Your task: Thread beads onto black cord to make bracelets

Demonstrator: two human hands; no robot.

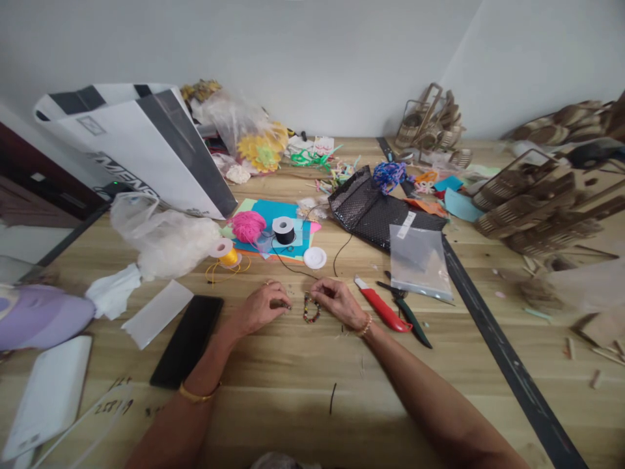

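A small beaded bracelet (312, 318), strung with multicoloured beads, hangs from the fingertips of my right hand (338, 301), just above or on the wooden table. My left hand (263, 306) is to its left, fingers closed in a pinch. Something small and dark shows at those fingertips, too small to name. Beyond the hands stand a spool of black cord (284, 230) and a white round lid (315, 258). A red utility knife (383, 306) and dark green-handled pliers (413, 320) lie right of my right hand.
A black phone (187, 341) lies by my left forearm, near a yellow thread spool (224, 252). Pink yarn (249, 226) rests on blue sheets. At right are a clear zip bag (420, 262), a black bubble mailer (371, 212) and brown slatted baskets (530, 202).
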